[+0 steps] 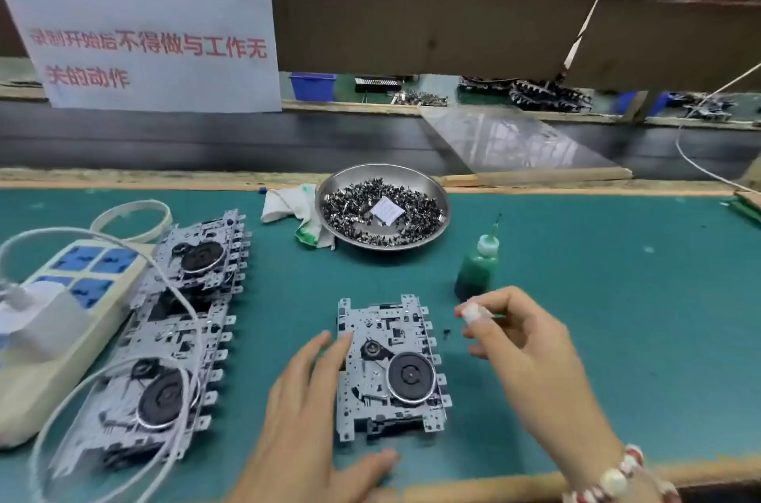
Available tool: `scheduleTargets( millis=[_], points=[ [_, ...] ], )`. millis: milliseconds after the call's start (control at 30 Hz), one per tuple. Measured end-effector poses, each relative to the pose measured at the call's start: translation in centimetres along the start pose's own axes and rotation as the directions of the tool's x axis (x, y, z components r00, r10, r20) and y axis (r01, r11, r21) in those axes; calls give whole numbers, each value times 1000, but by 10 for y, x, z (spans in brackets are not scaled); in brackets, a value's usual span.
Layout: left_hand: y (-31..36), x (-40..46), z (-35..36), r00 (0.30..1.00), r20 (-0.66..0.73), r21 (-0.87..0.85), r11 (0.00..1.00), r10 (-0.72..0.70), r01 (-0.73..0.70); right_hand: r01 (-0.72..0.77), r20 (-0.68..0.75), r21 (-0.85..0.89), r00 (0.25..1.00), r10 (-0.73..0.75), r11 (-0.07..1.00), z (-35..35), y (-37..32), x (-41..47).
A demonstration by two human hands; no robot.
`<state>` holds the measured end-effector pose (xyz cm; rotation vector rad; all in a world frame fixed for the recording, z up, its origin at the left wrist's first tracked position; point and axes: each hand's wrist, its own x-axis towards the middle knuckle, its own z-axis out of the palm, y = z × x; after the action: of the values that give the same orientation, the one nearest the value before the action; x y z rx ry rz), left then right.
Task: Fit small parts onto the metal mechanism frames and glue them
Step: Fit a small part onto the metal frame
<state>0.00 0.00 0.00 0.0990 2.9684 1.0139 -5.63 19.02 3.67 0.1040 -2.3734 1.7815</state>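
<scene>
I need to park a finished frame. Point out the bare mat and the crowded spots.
Bare green mat lies right of the glue bottle and the right hand, out to the far edge. A smaller patch sits between the metal dish and the centre frame. The left is crowded: stacked frames, power strip, cables.

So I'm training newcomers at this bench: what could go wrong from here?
The green glue bottle stands upright just behind the right hand; a backward move might tip it. A tiny black part lies loose beside the frame and could get brushed away. The left hand only rests on the frame's edge, so it may slide.
</scene>
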Motion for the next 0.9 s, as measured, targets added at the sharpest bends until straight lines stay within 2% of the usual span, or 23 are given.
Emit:
scheduleTargets(
  millis=[33,133,267,500,600,667,767,833,900],
  points=[
    [4,4,-5,998,58,3,1000,2,-2,19,26,-133,1000,-15,991,2,3,6],
    [7,18,-7,1000,17,-9,1000,24,-24,64,143,-444,990,1,894,8,9,25],
    [5,24,-3,996,41,-84,993,81,-77,116,304,-625,947,104,772,6,23,39],
    [14,32,-11,986,146,-61,996,75,-66,152,343,-602,936,83,784,2,27,45],
    [17,34,-19,981,189,-1,999,50,-50,159,362,-592,928,84,790,0,27,46],
    [21,41,-23,990,136,53,997,47,-55,164,373,-597,924,90,785,-2,27,47],
    [28,58,-25,996,-35,15,996,84,-84,141,367,-564,926,94,813,-2,25,50],
    [31,74,-23,986,-138,2,996,91,-91,132,314,-445,949,16,886,1,21,52],
    [33,89,-21,982,-178,-4,998,59,-60,150,260,-282,963,-75,948,6,16,55]
  ],
)
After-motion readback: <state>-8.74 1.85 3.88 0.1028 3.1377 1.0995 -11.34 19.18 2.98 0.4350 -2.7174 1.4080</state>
